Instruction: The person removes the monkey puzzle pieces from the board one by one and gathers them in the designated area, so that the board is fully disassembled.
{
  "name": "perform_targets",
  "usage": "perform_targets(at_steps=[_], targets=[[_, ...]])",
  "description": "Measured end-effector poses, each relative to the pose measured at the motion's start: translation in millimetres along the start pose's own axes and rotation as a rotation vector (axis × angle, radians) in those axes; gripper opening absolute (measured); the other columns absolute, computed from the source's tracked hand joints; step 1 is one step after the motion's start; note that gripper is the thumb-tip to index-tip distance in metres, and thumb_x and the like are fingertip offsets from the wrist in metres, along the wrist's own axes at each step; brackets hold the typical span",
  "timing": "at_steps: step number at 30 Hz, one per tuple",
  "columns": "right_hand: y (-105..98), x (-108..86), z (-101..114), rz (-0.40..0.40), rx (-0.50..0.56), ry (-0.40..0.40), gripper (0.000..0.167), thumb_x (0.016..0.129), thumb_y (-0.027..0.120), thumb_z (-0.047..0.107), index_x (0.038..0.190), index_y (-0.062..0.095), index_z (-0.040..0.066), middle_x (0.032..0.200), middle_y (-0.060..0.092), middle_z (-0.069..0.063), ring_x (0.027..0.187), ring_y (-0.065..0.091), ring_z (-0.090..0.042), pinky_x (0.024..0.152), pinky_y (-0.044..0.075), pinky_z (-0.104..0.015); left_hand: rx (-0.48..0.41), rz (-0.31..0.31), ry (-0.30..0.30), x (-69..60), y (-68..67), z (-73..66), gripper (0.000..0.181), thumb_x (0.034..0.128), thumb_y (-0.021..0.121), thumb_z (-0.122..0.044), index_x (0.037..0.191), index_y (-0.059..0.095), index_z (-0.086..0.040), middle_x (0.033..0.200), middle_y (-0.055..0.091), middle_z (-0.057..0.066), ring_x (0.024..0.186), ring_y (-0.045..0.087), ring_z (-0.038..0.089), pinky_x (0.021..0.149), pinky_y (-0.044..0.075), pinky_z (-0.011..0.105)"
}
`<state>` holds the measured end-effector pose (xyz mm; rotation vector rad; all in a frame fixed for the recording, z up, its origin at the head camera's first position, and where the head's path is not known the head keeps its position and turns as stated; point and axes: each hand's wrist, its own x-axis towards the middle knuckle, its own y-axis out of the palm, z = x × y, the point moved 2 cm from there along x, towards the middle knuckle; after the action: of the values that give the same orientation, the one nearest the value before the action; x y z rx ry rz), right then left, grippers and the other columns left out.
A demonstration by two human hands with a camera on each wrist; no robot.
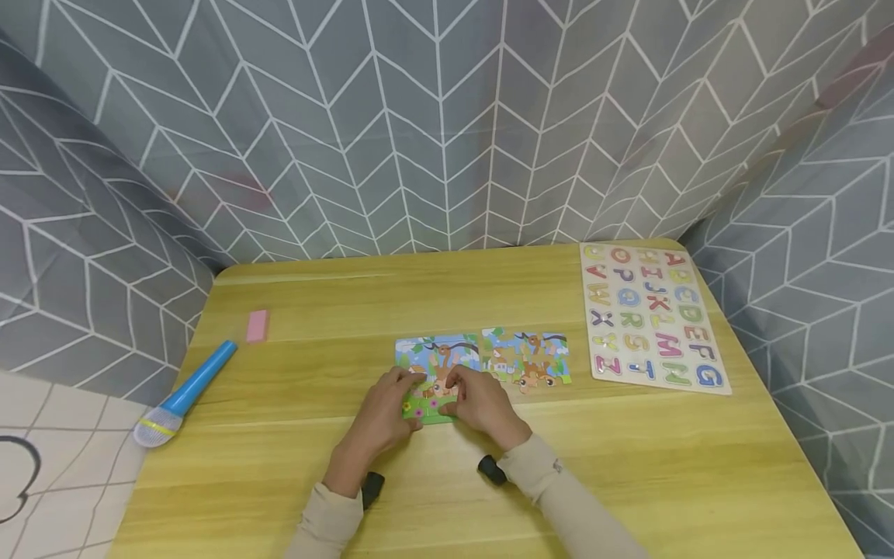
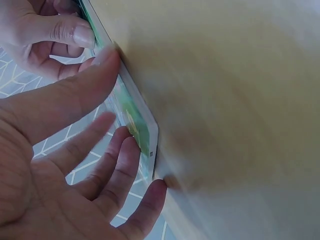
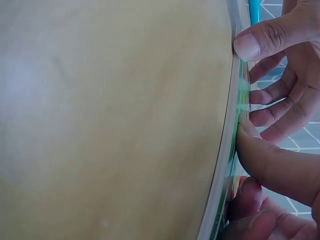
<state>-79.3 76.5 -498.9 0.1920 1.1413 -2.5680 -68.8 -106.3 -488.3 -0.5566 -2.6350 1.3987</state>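
A jigsaw puzzle (image 1: 427,413) with a cartoon animal, flowers and blue sky lies flat on the table in the head view. Its thin pale edge shows in both wrist views. My left hand (image 1: 380,407) rests at its left side, fingers relaxed; thumb and fingertips touch the puzzle near its front left corner in the left wrist view. Over its right part, my right hand (image 1: 482,400) has curled fingers, and its thumb touches the front edge. Whether it pinches a piece is hidden. A second group of pieces with a similar picture (image 1: 538,365) lies just right of the puzzle.
An alphabet board (image 1: 653,318) with colourful letters lies at the table's right. On the left are a pink block (image 1: 258,326) and a blue toy microphone (image 1: 188,396). A patterned grey curtain (image 1: 440,132) hangs behind the wooden table (image 1: 335,299).
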Motion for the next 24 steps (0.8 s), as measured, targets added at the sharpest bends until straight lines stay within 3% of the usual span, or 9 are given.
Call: perform_targets(at_steps=[8,19,24], targets=[[0.1,2.5,1.4,0.006,-0.002,0.021,0.038,0.078,0.086,0.028,0.105,0.065,0.012,0.071,0.057,0.002,0.06,0.05,-0.011,0.054,0.04,-0.022,0.001,0.001,-0.024,2.0,-0.7,0.2,0.08,0.0698,0.091,-0.009,0.141,0.055,-0.007,0.127,0.059,0.012,0.121,0.056,0.033,0.1,0.05,0.051],[0.2,3.4,3.5,0.016,-0.003,0.039,0.037,0.078,0.086,0.026,0.104,0.064,0.012,0.07,0.057,0.002,0.06,0.05,-0.012,0.054,0.039,-0.024,-0.005,-0.01,-0.015,3.2,-0.7,-0.2,0.068,0.0678,0.092,-0.007,0.129,0.063,-0.01,0.114,0.056,0.006,0.103,0.056,0.024,0.085,0.049,0.041],[-0.7,3.4,3.6,0.024,0.002,0.046,0.038,0.079,0.086,0.026,0.106,0.063,0.011,0.071,0.057,0.002,0.06,0.05,-0.012,0.054,0.039,-0.024,-0.011,-0.009,-0.02,3.3,-0.1,-0.3,0.067,0.0679,0.092,-0.007,0.129,0.063,-0.01,0.114,0.055,0.006,0.101,0.055,0.022,0.084,0.049,0.04]])
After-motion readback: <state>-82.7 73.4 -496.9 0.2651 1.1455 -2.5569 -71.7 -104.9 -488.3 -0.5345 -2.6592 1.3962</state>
